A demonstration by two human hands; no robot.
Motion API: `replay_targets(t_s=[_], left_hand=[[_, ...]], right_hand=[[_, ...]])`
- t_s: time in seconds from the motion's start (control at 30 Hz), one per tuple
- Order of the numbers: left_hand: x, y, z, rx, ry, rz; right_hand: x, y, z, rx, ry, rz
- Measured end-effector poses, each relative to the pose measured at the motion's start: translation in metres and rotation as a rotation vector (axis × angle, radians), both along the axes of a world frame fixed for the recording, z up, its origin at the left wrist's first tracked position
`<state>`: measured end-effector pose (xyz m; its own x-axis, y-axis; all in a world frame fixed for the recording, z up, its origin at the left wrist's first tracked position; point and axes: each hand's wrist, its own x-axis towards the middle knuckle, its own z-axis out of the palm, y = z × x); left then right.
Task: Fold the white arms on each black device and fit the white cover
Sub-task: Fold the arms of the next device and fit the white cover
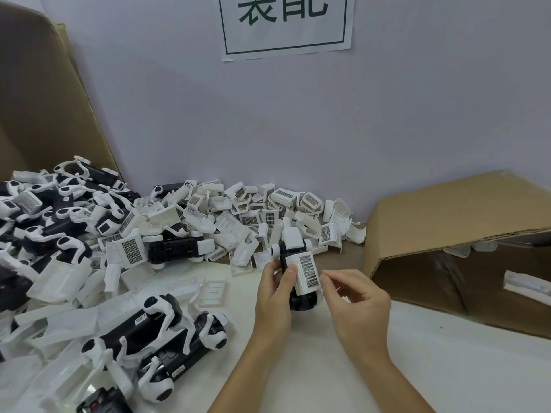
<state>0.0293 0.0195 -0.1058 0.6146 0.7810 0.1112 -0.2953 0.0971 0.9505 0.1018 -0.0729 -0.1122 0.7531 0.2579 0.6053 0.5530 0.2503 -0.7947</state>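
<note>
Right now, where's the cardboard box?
In the head view, the cardboard box lies tipped on its side at the table's right, against the wall, beside the loose white covers.

Black device, arms folded, white cover on top, held above table.
</note>
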Motion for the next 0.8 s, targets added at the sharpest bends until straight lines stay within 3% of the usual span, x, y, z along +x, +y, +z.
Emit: replay_targets(t_s=[0.53, 0.73, 0.8], left_hand=[[0.0005, -0.0018, -0.0009, 0.08, 0.021, -0.036], [0.0013, -0.0027, -0.0013, 0.1, -0.014, -0.041], [0.0015, -0.0024, -0.0034, 0.145, -0.03, -0.049]], right_hand=[[0.0078, -0.0019, 0.0, -0.007, 0.182, -0.074], [0.0066, 0.0007, 0.0001, -0.026, 0.068, -0.099], [0.0062, 0.0029, -0.0018, -0.122, 0.062, -0.043]])
